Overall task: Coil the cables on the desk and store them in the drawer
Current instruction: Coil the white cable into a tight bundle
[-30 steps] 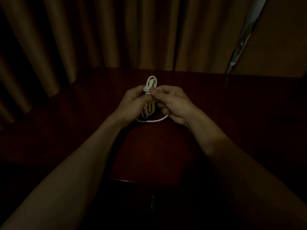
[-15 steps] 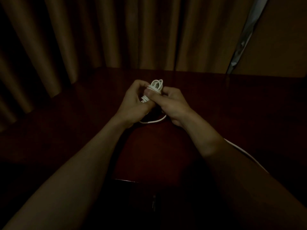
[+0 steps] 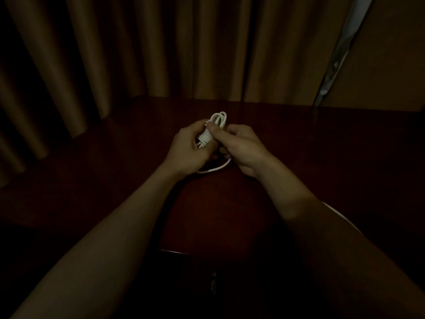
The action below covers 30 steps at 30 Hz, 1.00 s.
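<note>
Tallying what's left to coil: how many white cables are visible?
1 for sure: the white cable, gripped by left hand and right hand over the desk. The white strand further right may be its tail or a second.

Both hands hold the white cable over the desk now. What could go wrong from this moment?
1. A loose loop hangs below the white coiled cable between the left hand and right hand; it may unwind if the grip slackens.
2. A white strand trails beside the right forearm over the dark red wooden desk and could snag.

White cable (image 3: 212, 130), coiled, above desk (image 3: 299, 146)
</note>
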### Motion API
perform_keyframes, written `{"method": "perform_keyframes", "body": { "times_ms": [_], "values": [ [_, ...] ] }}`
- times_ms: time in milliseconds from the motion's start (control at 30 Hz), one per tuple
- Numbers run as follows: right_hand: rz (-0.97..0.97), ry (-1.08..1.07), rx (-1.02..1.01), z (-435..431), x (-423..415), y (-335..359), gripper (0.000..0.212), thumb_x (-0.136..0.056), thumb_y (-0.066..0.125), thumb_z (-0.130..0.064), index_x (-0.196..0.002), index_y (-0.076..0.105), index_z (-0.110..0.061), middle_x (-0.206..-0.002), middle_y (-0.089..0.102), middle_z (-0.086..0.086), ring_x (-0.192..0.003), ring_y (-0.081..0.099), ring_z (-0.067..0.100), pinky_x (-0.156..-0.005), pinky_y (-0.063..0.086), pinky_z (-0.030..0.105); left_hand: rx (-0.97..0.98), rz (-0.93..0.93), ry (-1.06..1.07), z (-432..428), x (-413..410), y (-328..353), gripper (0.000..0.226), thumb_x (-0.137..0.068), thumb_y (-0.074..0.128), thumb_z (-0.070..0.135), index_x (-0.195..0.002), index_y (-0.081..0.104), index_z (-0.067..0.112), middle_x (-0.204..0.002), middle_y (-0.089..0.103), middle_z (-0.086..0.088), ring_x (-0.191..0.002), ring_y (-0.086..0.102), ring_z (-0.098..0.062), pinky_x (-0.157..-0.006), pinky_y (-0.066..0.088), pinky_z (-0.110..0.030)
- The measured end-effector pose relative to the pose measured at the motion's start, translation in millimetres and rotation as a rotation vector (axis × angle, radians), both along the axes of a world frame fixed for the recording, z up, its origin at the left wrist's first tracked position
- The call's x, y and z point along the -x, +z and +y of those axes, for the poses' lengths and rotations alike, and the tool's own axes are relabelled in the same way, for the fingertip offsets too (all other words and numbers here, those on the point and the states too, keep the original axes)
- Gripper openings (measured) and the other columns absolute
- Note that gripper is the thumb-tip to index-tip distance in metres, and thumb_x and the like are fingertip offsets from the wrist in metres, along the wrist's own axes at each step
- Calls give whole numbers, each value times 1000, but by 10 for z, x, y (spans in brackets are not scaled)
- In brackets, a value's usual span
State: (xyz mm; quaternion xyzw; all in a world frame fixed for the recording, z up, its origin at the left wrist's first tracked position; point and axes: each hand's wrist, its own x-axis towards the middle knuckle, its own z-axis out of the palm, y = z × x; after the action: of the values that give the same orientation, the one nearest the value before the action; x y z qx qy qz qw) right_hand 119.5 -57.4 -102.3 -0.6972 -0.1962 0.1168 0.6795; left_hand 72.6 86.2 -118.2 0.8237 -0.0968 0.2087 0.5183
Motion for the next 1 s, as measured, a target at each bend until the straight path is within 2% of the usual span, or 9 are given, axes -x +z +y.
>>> {"method": "perform_keyframes", "body": {
  "times_ms": [167, 267, 367, 500, 667, 767, 833, 933, 1000],
  "values": [
    [0, -7, -3, -55, -22, -15, 52, -95, 73, -35, -117, 65, 10, -94, 71, 12, -82, 64, 22, -71, 47, 29, 188, 99, -98, 23, -3, 62, 19, -96, 63, 4, -114, 71, 6, -103, 74, -21, -93, 73, -37, -82, 58, -42],
    [42, 45, -19, -113, -50, 4, 31, -97, 71, -30, -110, 71, -2, -88, 74, 3, -68, 66, 10, -60, 46, 19, 318, 161, -120, 53, -27, 71, 24, -101, 57, 5, -119, 73, 8, -113, 74, -20, -104, 73, -32, -92, 58, -41],
    [59, 43, -41, -121, -52, 16, 28, -97, 71, -27, -111, 74, -3, -82, 73, 0, -61, 61, 6, -54, 43, 16, 333, 125, -118, 38, -21, 52, 26, -101, 60, 4, -125, 71, 8, -116, 75, -17, -103, 74, -31, -91, 60, -37],
    [105, -15, -45, -121, -46, 24, 42, -90, 79, -32, -113, 72, 2, -92, 73, 5, -77, 63, 13, -66, 49, 21, 321, 43, -64, 14, 5, 36, 29, -96, 68, 2, -114, 74, 24, -106, 80, -4, -101, 76, -23, -87, 61, -33],
    [125, -41, -9, -99, 4, 35, 33, -92, 76, -42, -99, 69, -10, -88, 66, 7, -60, 55, 6, -68, 48, 30, 249, -77, 119, -12, 3, 41, 46, -87, 82, 9, -131, 68, 9, -116, 76, 3, -106, 74, -8, -89, 61, -27],
    [82, 7, -12, -26, 85, 16, 31, -100, 65, -40, -101, 66, -10, -92, 68, 3, -65, 59, 7, -74, 55, 34, 175, -142, 173, -6, 13, 38, 43, -86, 84, 9, -126, 68, 10, -112, 75, 5, -102, 74, -7, -86, 61, -27],
    [73, 37, -43, 25, 133, 7, 31, -101, 63, -37, -109, 65, -7, -90, 67, 1, -62, 58, 4, -64, 55, 28, 125, -171, 185, 5, 13, 24, 38, -86, 83, 8, -119, 64, 11, -105, 74, 5, -94, 75, -10, -77, 62, -29],
    [-5, -21, -53, 55, 124, -2, 26, -102, 63, -31, -98, 63, -5, -68, 52, -2, -44, 44, -1, -45, 37, 19, 99, -137, 171, -14, 7, 16, 40, -88, 81, 11, -120, 57, 13, -99, 72, -1, -79, 73, -12, -59, 58, -26],
    [-13, -30, -53, 43, 107, 2, 34, -102, 64, -29, -103, 64, 4, -67, 46, 0, -43, 40, -1, -40, 31, 18, 78, -69, 120, -24, -3, 19, 42, -92, 77, 12, -129, 57, 13, -106, 71, 1, -85, 72, -5, -66, 55, -19]
  ]
}}
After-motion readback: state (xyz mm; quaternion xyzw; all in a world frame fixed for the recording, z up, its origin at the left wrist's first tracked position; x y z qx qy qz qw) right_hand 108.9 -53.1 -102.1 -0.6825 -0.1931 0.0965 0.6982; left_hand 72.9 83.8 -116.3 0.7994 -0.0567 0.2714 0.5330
